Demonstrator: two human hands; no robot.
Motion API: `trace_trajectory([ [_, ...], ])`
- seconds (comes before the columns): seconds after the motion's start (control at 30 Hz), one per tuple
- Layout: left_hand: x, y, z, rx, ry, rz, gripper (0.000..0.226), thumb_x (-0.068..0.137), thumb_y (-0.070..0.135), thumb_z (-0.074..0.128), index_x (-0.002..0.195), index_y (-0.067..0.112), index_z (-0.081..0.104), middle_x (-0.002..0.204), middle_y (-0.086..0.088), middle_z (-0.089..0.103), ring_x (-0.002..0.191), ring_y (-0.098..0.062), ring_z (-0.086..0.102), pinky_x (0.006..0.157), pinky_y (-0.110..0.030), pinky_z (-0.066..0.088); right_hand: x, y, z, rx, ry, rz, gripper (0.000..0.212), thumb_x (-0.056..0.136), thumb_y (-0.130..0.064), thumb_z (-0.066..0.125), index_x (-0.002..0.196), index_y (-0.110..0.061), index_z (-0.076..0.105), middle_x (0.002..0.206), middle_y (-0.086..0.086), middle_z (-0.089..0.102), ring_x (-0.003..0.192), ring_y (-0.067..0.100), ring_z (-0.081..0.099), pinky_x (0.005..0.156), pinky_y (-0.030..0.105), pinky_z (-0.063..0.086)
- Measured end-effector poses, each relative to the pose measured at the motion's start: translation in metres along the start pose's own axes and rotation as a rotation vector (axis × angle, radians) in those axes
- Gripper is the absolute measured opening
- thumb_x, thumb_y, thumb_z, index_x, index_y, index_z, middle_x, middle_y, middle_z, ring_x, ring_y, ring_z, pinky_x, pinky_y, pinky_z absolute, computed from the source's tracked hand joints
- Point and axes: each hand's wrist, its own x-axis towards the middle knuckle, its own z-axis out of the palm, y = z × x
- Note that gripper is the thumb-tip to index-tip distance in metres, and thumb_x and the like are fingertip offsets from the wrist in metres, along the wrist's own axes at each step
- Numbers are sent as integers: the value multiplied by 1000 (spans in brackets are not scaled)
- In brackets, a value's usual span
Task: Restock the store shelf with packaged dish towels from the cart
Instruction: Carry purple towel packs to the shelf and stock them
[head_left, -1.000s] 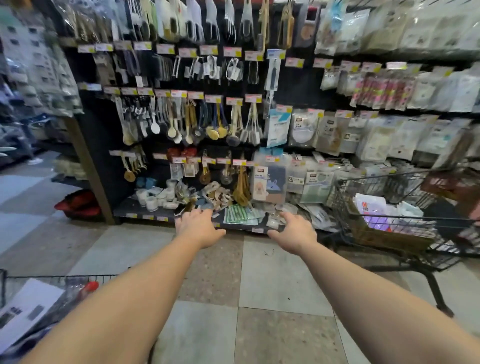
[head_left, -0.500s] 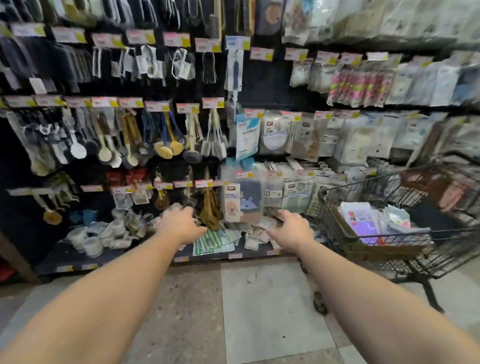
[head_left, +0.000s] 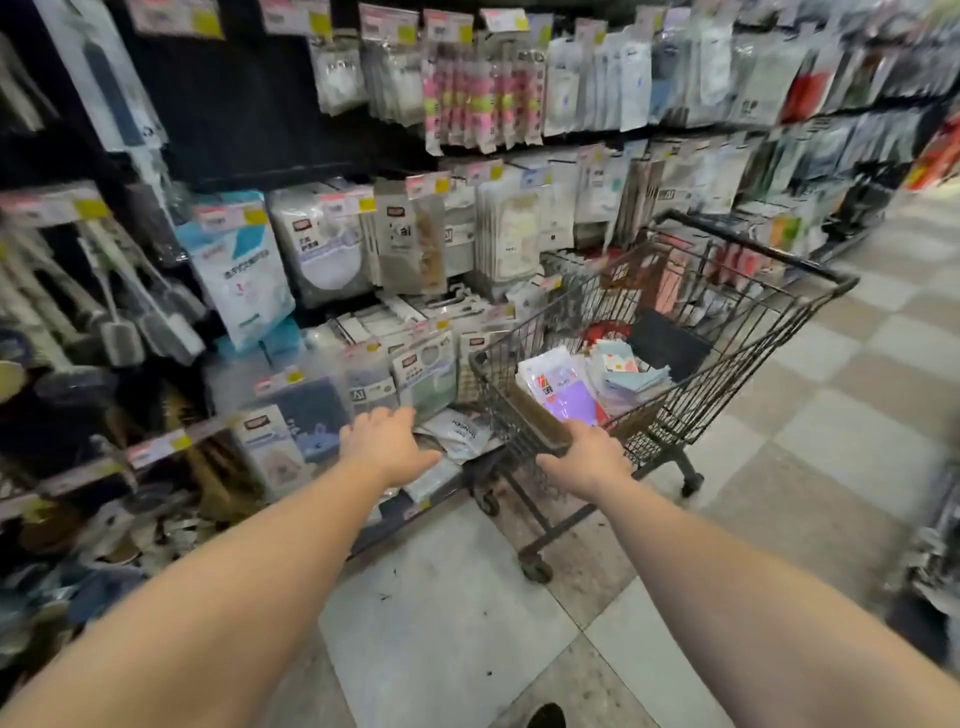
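Hands now reaching cart (head_left: 675, 332), view swinging right off utensil pegs. Right hand (head_left: 584, 457) at near rim, grip closure unclear; left hand (head_left: 387, 441) spread, empty. Towel packs (head_left: 566, 392) lying in cart; pickup next.

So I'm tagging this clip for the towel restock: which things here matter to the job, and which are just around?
For the job:
cart
packets in the cart
shelf packets
left hand
right hand

Just around:
brushes
pink packs
floor tiles
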Motion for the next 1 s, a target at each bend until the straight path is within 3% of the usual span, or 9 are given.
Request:
trace_trajectory([
  [0.4,193,117,9,-49,-158,10,83,85,68,56,152,26,30,153,-8,39,139,-32,37,112,-45,36,199,61,-68,19,-37,101,75,86,-50,65,150,-24,35,147,8,46,134,34,44,107,43,42],
  [0.73,320,168,48,-97,-282,66,85,81,68,62,149,24,36,147,-10,45,134,-34,44,105,-43,41,312,82,-55,57,-91,190,79,83,-53,69,150,-28,34,145,8,49,130,32,48,107,41,42],
  [0.9,398,179,69,-122,-417,105,87,80,66,64,147,20,36,145,-13,47,132,-35,45,105,-46,44,375,81,-51,102,-100,299,77,85,-47,71,149,-22,36,139,10,53,120,30,56,95,36,49],
  [1.0,438,181,80,-163,-462,109,80,79,61,67,143,19,43,140,-14,53,128,-35,51,104,-41,45,411,75,-49,123,-116,356,72,86,-41,71,147,-19,39,137,13,53,116,31,57,90,37,51],
])
